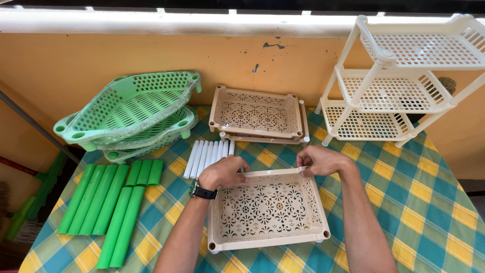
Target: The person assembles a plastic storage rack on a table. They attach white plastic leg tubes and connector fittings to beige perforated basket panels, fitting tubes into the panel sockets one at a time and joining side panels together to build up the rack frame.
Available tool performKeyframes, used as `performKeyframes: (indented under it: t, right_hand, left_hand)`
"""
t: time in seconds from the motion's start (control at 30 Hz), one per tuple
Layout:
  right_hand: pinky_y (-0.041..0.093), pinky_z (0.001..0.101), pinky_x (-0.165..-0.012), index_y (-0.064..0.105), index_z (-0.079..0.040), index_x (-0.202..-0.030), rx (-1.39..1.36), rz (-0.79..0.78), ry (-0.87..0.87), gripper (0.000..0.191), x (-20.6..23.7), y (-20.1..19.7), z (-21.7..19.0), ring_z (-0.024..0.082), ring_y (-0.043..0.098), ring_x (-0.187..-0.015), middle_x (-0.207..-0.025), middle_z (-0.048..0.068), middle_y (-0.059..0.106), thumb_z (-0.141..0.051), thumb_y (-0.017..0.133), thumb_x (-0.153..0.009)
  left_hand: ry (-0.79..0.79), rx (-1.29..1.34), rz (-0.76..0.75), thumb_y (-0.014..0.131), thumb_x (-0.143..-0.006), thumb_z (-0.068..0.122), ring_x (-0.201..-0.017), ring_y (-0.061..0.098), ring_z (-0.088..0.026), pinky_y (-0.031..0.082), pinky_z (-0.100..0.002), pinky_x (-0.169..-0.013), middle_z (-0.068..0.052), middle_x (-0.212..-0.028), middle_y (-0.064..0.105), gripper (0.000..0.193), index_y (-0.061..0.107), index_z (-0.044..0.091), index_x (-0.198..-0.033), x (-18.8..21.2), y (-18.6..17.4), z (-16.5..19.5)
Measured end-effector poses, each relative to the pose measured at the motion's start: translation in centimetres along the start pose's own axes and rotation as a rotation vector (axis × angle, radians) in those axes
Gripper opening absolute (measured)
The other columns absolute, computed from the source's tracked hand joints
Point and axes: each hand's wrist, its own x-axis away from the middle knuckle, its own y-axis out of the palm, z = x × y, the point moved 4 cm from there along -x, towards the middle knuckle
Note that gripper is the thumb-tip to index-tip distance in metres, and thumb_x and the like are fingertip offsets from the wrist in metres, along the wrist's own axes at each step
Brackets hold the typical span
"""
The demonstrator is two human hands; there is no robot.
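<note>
A beige rectangular plastic tray (pixel 268 241) with a cut-out flower pattern lies on the checked tablecloth right in front of me. My left hand (pixel 222 172), with a dark wristwatch, grips the tray's far left corner. My right hand (pixel 319 160) pinches the far right corner of the same tray. Just past my left hand lies a row of several white plastic tubes (pixel 207 155). Behind them, stacked beige trays (pixel 256 115) of the same pattern rest near the wall.
Stacked green perforated trays (pixel 132 108) sit at the back left, with several green tubes (pixel 103 202) laid out in front of them. An assembled white three-tier rack (pixel 404 81) stands at the back right. The table (pixel 424 202) meets an orange wall.
</note>
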Motion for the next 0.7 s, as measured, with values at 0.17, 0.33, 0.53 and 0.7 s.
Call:
performKeyframes:
  t: [0.17,0.33,0.53,0.7]
  right_hand:
    - [0.057,0.0344,-0.076,0.071,-0.003,-0.09,0.044,0.006,0.015,0.022,-0.1,0.1,0.0,0.016,0.072,-0.081,-0.087,0.007,0.08,-0.014,0.081,-0.073]
    - [0.058,0.035,-0.079,0.073,-0.004,-0.091,0.062,0.012,0.022,0.024,-0.2,0.2,-0.1,0.017,0.074,-0.086,-0.091,0.007,0.081,-0.015,0.081,-0.072]
    - [0.058,0.0363,-0.079,0.073,-0.005,-0.092,0.083,0.019,0.02,0.027,-0.3,0.2,-0.1,0.019,0.074,-0.086,-0.092,0.008,0.08,-0.017,0.081,-0.07]
    - [0.058,0.0364,-0.079,0.073,-0.005,-0.094,0.085,0.02,0.031,0.029,-0.5,0.2,-0.3,0.019,0.075,-0.087,-0.092,0.009,0.08,-0.019,0.082,-0.071]
  left_hand:
    - [0.005,-0.023,-0.017,0.08,-0.084,0.029,-0.102,0.072,-0.031,0.056,-0.043,-0.089,-0.016,-0.108,0.075,0.036,0.075,0.012,-0.115,-0.6,0.7,-0.4]
    - [0.02,-0.029,-0.008,0.081,-0.083,0.028,-0.104,0.072,-0.032,0.055,-0.043,-0.09,-0.016,-0.108,0.075,0.037,0.075,0.013,-0.116,-1.0,1.0,-0.7]
    - [-0.002,-0.015,-0.027,0.081,-0.083,0.029,-0.105,0.072,-0.032,0.056,-0.042,-0.09,-0.016,-0.109,0.075,0.036,0.076,0.014,-0.115,-1.4,1.4,-1.1]
    - [-0.003,-0.009,-0.036,0.081,-0.083,0.029,-0.105,0.071,-0.032,0.056,-0.041,-0.091,-0.016,-0.11,0.075,0.036,0.076,0.014,-0.116,-1.3,1.1,-1.4]
